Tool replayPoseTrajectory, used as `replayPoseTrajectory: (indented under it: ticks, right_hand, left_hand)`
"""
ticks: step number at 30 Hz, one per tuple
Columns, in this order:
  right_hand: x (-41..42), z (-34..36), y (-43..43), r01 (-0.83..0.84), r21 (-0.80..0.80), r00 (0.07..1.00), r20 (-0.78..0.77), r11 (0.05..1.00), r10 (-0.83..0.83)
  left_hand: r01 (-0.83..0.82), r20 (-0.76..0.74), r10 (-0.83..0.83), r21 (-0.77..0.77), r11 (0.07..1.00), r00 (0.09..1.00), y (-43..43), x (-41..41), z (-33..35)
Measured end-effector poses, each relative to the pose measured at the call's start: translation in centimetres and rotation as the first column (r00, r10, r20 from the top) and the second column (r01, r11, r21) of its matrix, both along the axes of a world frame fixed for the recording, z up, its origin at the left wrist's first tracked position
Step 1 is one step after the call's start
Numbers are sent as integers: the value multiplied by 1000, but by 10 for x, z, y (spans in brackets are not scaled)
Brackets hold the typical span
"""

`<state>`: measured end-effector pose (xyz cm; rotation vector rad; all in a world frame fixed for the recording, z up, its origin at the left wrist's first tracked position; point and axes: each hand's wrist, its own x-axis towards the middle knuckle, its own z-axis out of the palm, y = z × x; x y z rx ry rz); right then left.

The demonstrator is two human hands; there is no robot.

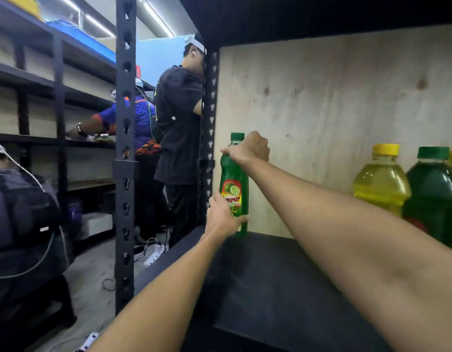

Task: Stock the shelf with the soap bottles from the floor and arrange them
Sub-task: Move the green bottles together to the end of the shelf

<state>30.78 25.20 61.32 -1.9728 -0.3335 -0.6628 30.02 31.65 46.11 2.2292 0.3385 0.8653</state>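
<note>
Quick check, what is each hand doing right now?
Left hand: closed around the lower part of the green bottle.
Right hand: closed on the same bottle's neck, just below the cap.

Both bare forearms reach up from the bottom of the frame toward its centre. The right hand [250, 148], from the lower right, is curled in a closed grip, knuckles up. The left hand [223, 217], from the lower left, sits just below it, fingers wrapped forward, thumb up.
</note>
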Motion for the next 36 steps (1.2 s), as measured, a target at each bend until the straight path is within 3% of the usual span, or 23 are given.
replayPoseTrajectory:
  ticks: [15, 21, 23, 25, 27, 29, 31, 33, 36]
  right_hand:
    - [12, -22, 4, 50, -143, 999, 5, 988, -50]
    - [-19, -13, -32, -122, -153, 979, -182, 981, 93]
    - [-46, -14, -66, -192, -129, 968, -189, 973, 165]
    - [-84, -18, -116, -219, -131, 966, -169, 967, 196]
    - [-129, -22, -180, -220, -111, 969, -136, 969, 205]
    - [-170, -24, -244, -234, -55, 967, -118, 971, 226]
    - [-203, -23, -310, -146, -9, 988, -55, 989, 146]
    - [-222, -21, -369, 48, 32, 998, 48, 998, -50]
    - [-228, -23, -448, 406, 29, 902, 149, 913, -406]
  left_hand:
    - [77, -121, -82, -44, 996, 989, 12, 6, -10]
    - [25, -263, -82, -213, 977, 961, -12, -23, -6]
    - [-7, -169, -23, -175, 985, 985, -29, -48, -1]
    - [-17, 75, 24, -91, 996, 997, -54, -79, 3]
    - [112, 309, -100, -19, 994, 946, -92, -110, 6]
    - [362, 403, -331, -2, 932, 853, -136, -140, 7]
    - [565, 394, -517, -7, 825, 760, -192, -165, 4]
    - [684, 346, -637, -17, 729, 688, -250, -183, -1]
    - [773, 283, -731, -64, 631, 620, -329, -198, -5]
